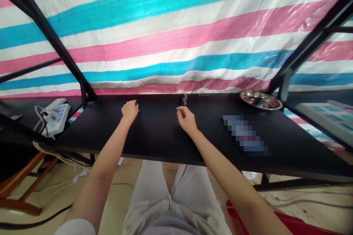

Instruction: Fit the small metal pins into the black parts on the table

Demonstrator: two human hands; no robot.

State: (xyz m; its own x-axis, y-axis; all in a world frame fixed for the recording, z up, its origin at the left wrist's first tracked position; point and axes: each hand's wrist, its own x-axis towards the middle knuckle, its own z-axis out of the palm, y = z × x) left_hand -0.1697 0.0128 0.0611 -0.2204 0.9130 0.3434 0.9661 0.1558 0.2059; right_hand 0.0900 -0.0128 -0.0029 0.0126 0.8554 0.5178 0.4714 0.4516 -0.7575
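My left hand (129,111) is closed low over the left part of the black tabletop (157,132). A small dark and pale bit shows at its fingertips, too small to name. To the right, my right hand (186,119) has its fingers curled together, thumb against them; anything between them is hidden. Just beyond it lies a small dark object with shiny, clear bead-like pieces (184,99) along its side. Several tiny pale pieces (204,95) form a row near the back edge.
A round shiny metal plate (275,104) stands at the back right. Nearer lies a bluish pixelated item (245,136). White power strips (59,119) sit beyond the left frame, another (329,115) at right. Black metal posts (52,36) and striped sheeting (176,44) border the table.
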